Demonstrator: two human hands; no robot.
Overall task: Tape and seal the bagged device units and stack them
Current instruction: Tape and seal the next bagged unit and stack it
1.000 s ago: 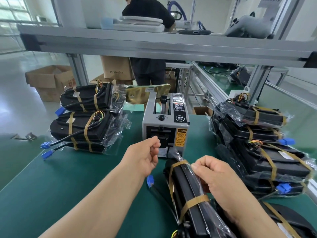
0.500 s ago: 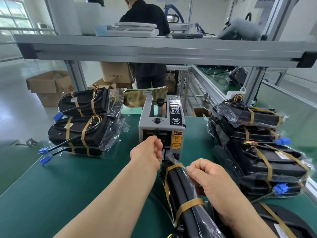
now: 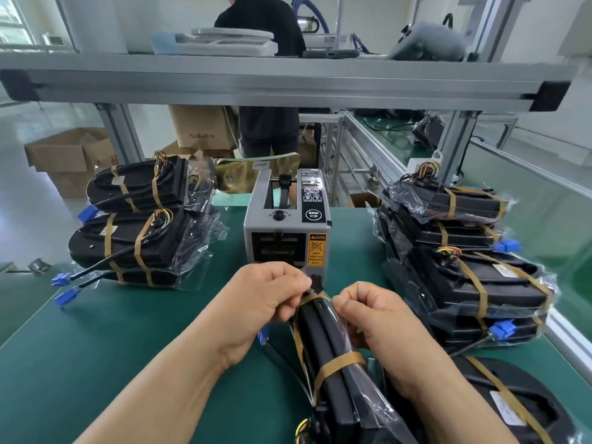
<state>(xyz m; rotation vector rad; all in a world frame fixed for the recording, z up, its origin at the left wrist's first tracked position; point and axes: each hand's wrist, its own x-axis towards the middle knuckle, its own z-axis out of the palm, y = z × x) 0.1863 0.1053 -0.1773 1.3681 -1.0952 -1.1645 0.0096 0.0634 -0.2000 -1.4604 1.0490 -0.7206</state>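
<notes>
Left hand (image 3: 266,302): fingers curled, pinching the tape strip (image 3: 313,296) at the far end of the bagged unit (image 3: 323,341). Right hand (image 3: 368,318): fingers curled on the same end, gripping the bag film. Unit stands on edge on the green bench (image 3: 128,347), just before the tape dispenser (image 3: 285,232); a second band (image 3: 339,363) already circles it nearer the person.

Risks, judged: an uneven pull could crease the strip or stick it to itself. Slack film could pucker beneath, leaving the seal open. The unit could topple if a hand releases.

Taped units lie in a left stack (image 3: 137,225) and a right stack (image 3: 464,267).
</notes>
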